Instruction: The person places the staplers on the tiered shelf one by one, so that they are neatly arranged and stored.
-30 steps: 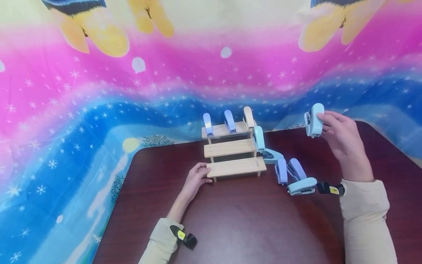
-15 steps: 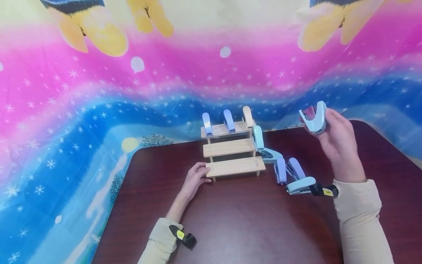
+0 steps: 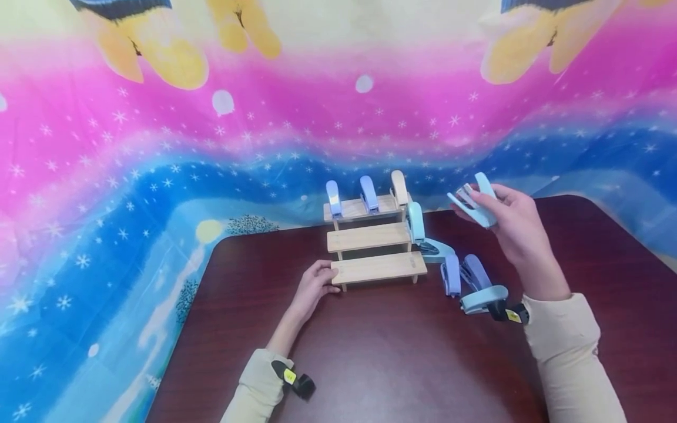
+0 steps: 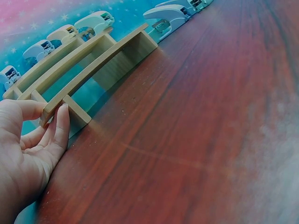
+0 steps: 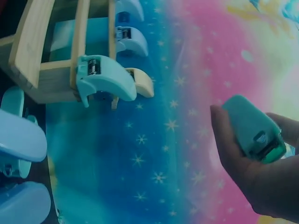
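My left hand [image 3: 312,288] pinches the left end of the lowest step of a three-step wooden rack [image 3: 378,269], thumb and fingers around the board's corner. In the air right of the rack, my right hand [image 3: 523,235] grips a light teal stapler [image 5: 252,123], tilted with its arms spread apart. Across the rack's top step stand two lavender staplers [image 3: 368,195] and a cream stapler [image 3: 399,188]. Another teal stapler [image 3: 415,222] stands at the right end of the middle step. The lowest step holds nothing.
Right of the rack, on the dark red wooden table [image 3: 391,358], lie a teal stapler [image 3: 438,252] close to the rack, two lavender staplers [image 3: 452,275] and a nearer teal stapler [image 3: 482,299] by the right wrist strap. A patterned cloth [image 3: 296,106] hangs behind.
My right hand has moved left toward the rack, turning the teal stapler from upright to tilted, its arms now spread. The left hand and the rack have stayed put.
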{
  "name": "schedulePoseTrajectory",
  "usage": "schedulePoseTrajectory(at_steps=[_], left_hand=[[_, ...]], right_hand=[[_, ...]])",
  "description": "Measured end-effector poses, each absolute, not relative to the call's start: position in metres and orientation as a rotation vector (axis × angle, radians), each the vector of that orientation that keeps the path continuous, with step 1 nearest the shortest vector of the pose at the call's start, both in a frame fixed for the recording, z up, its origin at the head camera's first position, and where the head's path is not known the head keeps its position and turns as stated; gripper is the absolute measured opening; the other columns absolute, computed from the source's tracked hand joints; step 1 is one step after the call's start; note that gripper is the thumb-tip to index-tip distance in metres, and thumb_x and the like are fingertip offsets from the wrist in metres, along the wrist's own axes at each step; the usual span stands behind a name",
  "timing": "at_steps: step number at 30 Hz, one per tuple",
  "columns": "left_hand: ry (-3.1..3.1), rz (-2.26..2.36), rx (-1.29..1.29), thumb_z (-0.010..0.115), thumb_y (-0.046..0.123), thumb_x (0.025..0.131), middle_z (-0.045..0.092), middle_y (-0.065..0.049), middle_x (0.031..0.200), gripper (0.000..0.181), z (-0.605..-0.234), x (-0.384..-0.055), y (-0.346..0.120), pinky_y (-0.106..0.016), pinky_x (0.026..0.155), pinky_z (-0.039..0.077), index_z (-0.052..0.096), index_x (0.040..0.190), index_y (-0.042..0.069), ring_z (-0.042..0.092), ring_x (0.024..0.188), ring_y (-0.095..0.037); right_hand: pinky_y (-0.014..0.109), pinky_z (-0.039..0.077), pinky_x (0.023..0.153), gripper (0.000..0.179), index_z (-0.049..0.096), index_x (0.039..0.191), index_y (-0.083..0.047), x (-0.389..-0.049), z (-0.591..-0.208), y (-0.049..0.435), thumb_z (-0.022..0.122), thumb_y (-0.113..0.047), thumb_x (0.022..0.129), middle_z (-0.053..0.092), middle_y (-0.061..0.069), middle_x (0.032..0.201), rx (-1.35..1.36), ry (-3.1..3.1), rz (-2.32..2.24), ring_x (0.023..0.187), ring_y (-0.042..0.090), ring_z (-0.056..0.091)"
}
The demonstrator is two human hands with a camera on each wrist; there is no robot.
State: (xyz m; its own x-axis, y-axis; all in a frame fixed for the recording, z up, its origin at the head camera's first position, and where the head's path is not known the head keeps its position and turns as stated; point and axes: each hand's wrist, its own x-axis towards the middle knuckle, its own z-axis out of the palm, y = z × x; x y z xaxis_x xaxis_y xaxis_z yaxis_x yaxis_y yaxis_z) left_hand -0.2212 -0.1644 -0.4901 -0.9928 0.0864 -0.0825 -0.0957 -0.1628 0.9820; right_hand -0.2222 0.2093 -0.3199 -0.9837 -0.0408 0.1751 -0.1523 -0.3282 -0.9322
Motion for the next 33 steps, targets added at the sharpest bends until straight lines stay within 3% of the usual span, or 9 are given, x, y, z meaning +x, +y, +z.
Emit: schedulePoseTrajectory(at_steps=[3,5,9,15,22,27,33], left_hand=[[1.950,2.297,0.000,0.063,0.006,0.099,0.065,-0.008,0.098,0.031,-0.490,-0.222,-0.164,-0.028,0.071,0.061,0.056,0.126,-0.008,0.066,0.088,-0.015],[1.953,2.289,0.000,0.063,0.006,0.100,0.065,-0.008,0.099,0.031,-0.490,-0.222,-0.166,-0.028,0.071,0.061,0.055,0.126,-0.008,0.065,0.088,-0.015],[1.968,2.298,-0.024,0.062,0.005,0.099,0.065,-0.009,0.099,0.028,-0.488,-0.220,-0.171,-0.028,0.070,0.061,0.056,0.124,-0.008,0.065,0.088,-0.016],[1.963,2.302,-0.025,0.061,0.005,0.100,0.067,-0.008,0.099,0.027,-0.489,-0.219,-0.172,-0.028,0.070,0.061,0.056,0.124,-0.008,0.066,0.088,-0.016],[1.948,2.299,-0.028,0.061,0.005,0.101,0.068,-0.007,0.099,0.028,-0.490,-0.218,-0.166,-0.027,0.070,0.061,0.056,0.125,-0.008,0.067,0.087,-0.016],[1.952,2.298,-0.016,0.061,0.006,0.101,0.067,-0.008,0.099,0.028,-0.488,-0.220,-0.164,-0.027,0.070,0.060,0.057,0.125,-0.008,0.066,0.087,-0.016],[1.952,2.301,-0.033,0.061,0.004,0.100,0.068,-0.008,0.097,0.027,-0.489,-0.222,-0.162,-0.027,0.069,0.060,0.057,0.124,-0.008,0.067,0.085,-0.016]], right_hand=[[0.019,0.060,0.074,0.029,0.066,0.124,-0.001,-0.222,-0.321,0.203,0.072,-0.015,0.099,0.071,-0.005,0.102,0.170,-2.088,2.137,0.090,0.010,0.069],[0.020,0.056,0.065,0.039,0.065,0.129,0.001,-0.221,-0.322,0.196,0.074,-0.022,0.098,0.070,-0.003,0.106,0.102,-2.289,1.870,0.090,0.014,0.062],[0.022,0.052,0.060,0.050,0.066,0.133,0.001,-0.221,-0.321,0.176,0.076,-0.031,0.096,0.068,0.017,0.121,0.118,-2.496,1.483,0.096,0.026,0.058],[0.024,0.055,0.052,0.050,0.065,0.131,0.005,-0.227,-0.319,0.143,0.080,-0.023,0.092,0.071,0.029,0.115,0.205,-2.512,1.353,0.082,0.035,0.071],[0.033,0.057,0.064,0.050,0.062,0.133,0.006,-0.235,-0.323,0.119,0.075,-0.021,0.094,0.070,0.026,0.117,0.245,-2.602,1.262,0.090,0.034,0.068],[0.040,0.057,0.068,0.049,0.060,0.136,0.006,-0.239,-0.325,0.111,0.070,-0.016,0.095,0.070,0.025,0.113,0.242,-2.666,1.222,0.087,0.033,0.063],[0.041,0.055,0.065,0.042,0.062,0.131,0.007,-0.242,-0.335,0.095,0.072,-0.013,0.095,0.069,0.023,0.104,0.262,-2.686,1.177,0.081,0.032,0.060]])
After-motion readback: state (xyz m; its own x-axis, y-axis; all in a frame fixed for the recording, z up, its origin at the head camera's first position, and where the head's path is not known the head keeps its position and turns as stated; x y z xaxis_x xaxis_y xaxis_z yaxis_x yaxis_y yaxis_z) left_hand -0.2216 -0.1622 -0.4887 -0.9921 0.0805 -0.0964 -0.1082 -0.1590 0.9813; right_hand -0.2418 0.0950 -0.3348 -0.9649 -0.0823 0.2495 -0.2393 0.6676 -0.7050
